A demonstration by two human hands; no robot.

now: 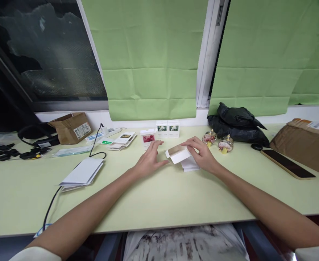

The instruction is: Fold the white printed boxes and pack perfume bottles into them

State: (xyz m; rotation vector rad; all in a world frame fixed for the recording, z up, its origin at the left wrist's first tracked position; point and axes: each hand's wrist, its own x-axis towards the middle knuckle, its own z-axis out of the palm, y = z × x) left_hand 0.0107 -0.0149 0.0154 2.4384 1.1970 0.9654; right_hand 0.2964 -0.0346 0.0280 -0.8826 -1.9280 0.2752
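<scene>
Green blinds [151,58] hang behind your pale desk [154,195]. Two glass bottles [218,141] and a black bag [238,125] sit just right of your work, three small printed boxes [162,132] behind it. Your right hand [203,156] rests on the open white carton [179,155], fingers spread; your left hand [148,161] lies just beside it, fingers loosely apart.
</scene>
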